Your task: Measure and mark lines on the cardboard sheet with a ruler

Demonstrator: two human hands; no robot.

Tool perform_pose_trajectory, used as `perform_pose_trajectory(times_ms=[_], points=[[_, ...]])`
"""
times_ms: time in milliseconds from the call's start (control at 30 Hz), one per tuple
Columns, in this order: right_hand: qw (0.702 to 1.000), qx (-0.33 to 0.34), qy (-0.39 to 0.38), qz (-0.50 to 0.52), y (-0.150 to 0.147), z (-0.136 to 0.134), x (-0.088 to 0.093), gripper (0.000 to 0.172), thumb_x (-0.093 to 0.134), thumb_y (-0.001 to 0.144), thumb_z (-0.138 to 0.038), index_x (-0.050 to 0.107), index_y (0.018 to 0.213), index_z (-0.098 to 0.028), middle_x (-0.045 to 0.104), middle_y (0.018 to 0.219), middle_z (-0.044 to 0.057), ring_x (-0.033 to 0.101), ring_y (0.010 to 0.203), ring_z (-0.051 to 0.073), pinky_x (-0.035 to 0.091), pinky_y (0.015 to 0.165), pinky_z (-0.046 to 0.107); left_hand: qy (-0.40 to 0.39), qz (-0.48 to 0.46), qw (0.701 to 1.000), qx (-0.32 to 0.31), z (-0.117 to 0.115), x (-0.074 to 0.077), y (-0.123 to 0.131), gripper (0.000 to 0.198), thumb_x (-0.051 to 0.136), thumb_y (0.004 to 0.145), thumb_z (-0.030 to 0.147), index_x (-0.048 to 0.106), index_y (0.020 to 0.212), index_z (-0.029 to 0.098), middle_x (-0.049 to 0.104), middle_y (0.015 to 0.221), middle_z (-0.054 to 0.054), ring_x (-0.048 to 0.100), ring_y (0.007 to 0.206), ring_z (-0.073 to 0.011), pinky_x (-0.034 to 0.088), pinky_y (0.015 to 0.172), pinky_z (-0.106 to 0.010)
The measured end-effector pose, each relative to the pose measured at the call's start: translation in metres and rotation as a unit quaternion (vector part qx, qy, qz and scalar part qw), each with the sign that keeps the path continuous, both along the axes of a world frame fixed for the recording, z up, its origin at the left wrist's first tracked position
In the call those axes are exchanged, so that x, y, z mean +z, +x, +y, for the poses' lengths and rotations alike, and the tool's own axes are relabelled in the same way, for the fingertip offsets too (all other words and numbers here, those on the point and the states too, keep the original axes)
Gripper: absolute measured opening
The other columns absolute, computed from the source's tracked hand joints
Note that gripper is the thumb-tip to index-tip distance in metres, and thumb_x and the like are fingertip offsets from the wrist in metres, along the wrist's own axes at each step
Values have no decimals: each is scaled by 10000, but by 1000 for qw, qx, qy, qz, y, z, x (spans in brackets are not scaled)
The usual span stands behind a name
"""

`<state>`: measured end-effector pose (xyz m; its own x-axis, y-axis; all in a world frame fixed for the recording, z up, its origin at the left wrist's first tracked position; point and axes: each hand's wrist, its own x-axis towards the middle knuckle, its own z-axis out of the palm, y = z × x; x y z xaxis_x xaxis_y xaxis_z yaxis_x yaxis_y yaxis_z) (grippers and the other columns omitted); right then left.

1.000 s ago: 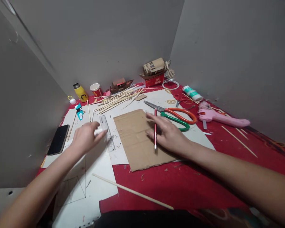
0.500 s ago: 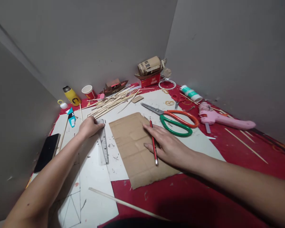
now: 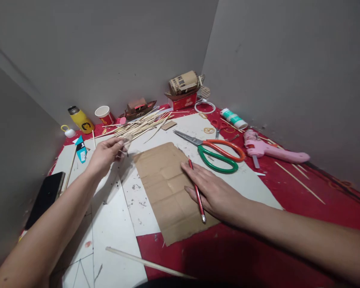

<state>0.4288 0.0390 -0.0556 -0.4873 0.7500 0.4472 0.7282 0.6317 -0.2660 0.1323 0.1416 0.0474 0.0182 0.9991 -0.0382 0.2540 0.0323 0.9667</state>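
Note:
My left hand (image 3: pixel 106 154) is closed on a clear plastic ruler (image 3: pixel 127 144), raised off the white paper left of the cardboard. The ruler is blurred and hard to see, tilted nearly edge-on. A brown piece of cardboard (image 3: pixel 159 184) with crease lines lies in front of me. My right hand (image 3: pixel 208 186) rests on its right side, holding a red pencil (image 3: pixel 200 202) between thumb and fingers. The pencil's silver end points toward me. Just beyond this hand lie large scissors (image 3: pixel 217 150) with one orange and one green handle.
Thin wooden sticks (image 3: pixel 138 127) lie piled at the back, near a paper cup (image 3: pixel 105 116), a yellow bottle (image 3: pixel 81 120) and model boats (image 3: pixel 183 90). A pink glue gun (image 3: pixel 267 150) is at right, a black phone (image 3: pixel 45 198) at left. One stick (image 3: pixel 147 263) lies in front.
My left hand has lifted the ruler from the paper and tilted it. The right hand stays on the cardboard with the pencil, whose angle has shifted slightly. The whole view has moved a little.

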Motion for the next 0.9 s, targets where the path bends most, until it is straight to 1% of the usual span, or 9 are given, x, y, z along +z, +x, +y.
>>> perform_pose_trajectory(times_ms=[133,267,333,400,500,567,633,733,900], points=[[999,6,-29,30,7,-10,6,556,490,972,-302,437,1498,-131,600,1384,226,553,1319,352,536,1022,547,-20,-1,997,-76,-8,-1,31,237,744,723,267,726,912,125,622,647,8,482,482,-81,378,469,-211],[972,-16,-168,164,16,-8,35,527,604,922,-406,552,1414,-225,696,1260,151,675,1157,310,572,978,493,-24,2,988,-150,-19,-5,60,213,694,767,154,693,980,135,586,590,38,497,491,-96,385,500,-218],[928,-65,-240,278,16,0,54,530,639,902,-469,576,1374,-237,740,1152,126,715,1072,286,605,910,443,-6,6,981,-195,-26,-6,73,248,657,794,126,649,1041,152,622,669,25,506,531,-94,393,524,-214],[876,-79,-314,358,10,10,69,522,705,836,-524,640,1255,-219,767,1011,117,751,906,265,636,755,379,22,19,971,-238,-32,-5,85,305,623,811,103,608,1110,163,661,791,-7,530,593,-97,409,556,-212],[778,-78,-411,469,-4,25,74,420,767,769,-542,675,960,-180,742,727,70,700,605,177,577,529,259,44,33,958,-280,-36,-1,94,395,617,801,77,582,1184,166,665,885,-36,564,661,-108,445,601,-224],[723,-77,-446,522,-11,32,70,411,836,693,-513,647,820,-171,711,652,43,655,530,139,531,465,209,14,9,954,-299,-34,2,91,417,649,769,70,595,1171,165,661,901,-38,586,675,-111,472,620,-232],[691,-85,-459,552,-11,35,66,421,894,616,-465,642,778,-170,703,645,31,649,515,131,523,440,194,-64,-38,946,-314,-31,3,81,414,698,749,94,603,1145,165,670,884,-38,611,657,-115,501,612,-241],[680,-115,-433,581,0,37,64,376,921,592,-369,645,765,-181,690,638,13,664,529,132,555,449,191,-186,-66,923,-330,-25,0,56,348,760,781,229,631,1094,145,712,807,-59,646,603,-129,509,550,-234],[673,-180,-371,614,22,41,70,153,806,743,-236,677,802,-180,718,721,42,675,566,117,591,520,158,-222,-30,925,-307,-23,-8,18,324,806,766,403,741,935,134,747,763,-79,653,583,-121,505,538,-213]])
